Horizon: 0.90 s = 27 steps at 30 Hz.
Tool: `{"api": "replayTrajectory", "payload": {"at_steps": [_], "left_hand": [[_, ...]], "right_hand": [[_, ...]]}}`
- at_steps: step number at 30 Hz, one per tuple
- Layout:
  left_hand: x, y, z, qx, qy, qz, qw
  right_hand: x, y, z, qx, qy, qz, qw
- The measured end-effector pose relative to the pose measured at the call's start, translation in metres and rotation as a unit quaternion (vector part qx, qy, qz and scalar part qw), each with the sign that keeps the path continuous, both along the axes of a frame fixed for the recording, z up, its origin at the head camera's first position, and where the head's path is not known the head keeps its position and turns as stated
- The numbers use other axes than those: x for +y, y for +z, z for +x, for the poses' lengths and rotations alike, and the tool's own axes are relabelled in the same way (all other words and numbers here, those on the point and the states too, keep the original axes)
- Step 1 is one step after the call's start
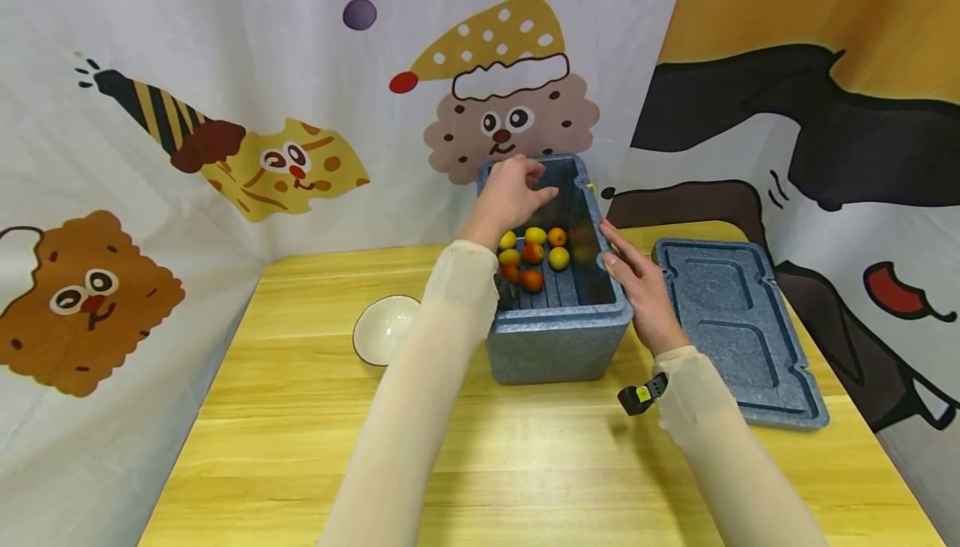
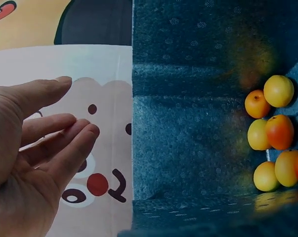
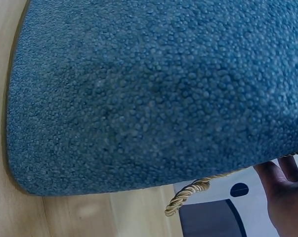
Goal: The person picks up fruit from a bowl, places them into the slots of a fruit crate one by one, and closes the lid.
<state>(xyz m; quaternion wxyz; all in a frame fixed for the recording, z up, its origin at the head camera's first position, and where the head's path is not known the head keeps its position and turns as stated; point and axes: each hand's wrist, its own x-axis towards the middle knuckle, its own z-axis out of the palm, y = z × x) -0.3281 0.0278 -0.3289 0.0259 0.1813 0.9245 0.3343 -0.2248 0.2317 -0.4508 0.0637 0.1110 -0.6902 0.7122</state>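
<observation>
A grey-blue foam box stands on the table with its top uncovered. On its ribbed floor lie several small yellow and orange-red fruits. Above the box's opening, toward the far end, is my left hand. In the left wrist view its fingers are loosely bent, thumb apart, with nothing between them. My right hand rests against the box's right side, fingers extended along the outside near the rim. A twisted gold cord hangs by that side in the right wrist view, where only part of this hand shows.
The box's lid lies flat on the table to the right. A white bowl with a dark rim sits left of the box, partly behind my left sleeve. A printed curtain hangs behind the wooden table.
</observation>
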Motion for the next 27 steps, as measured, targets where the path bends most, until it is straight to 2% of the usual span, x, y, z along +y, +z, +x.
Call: {"api": "replayTrajectory", "payload": {"at_steps": [6,11,14,16,18,22,27], "left_hand": [[0.000,0.010,0.007,0.021,-0.020,0.007,0.9996],[-0.001,0.031,0.015,0.057,-0.029,0.026,0.9976],[-0.006,0.043,0.024,0.067,-0.038,0.054,0.9956],[-0.010,0.046,0.033,0.076,-0.047,0.072,0.9934],[-0.015,0.046,0.043,0.091,-0.057,0.100,0.9892],[-0.025,0.041,0.064,0.120,-0.066,0.173,0.9754],[-0.026,0.033,0.096,0.129,-0.068,0.265,0.9531]], "right_hand": [[0.000,0.002,0.000,0.002,0.000,0.007,1.0000],[0.002,0.003,0.002,-0.002,0.005,0.021,0.9998],[0.003,0.003,0.002,-0.005,0.004,0.032,0.9995],[0.003,0.004,0.002,-0.007,0.006,0.038,0.9992],[0.003,0.005,0.003,-0.012,0.009,0.042,0.9990],[0.006,0.011,0.006,-0.027,0.006,0.066,0.9974],[0.018,0.022,0.018,-0.035,-0.036,0.111,0.9925]]}}
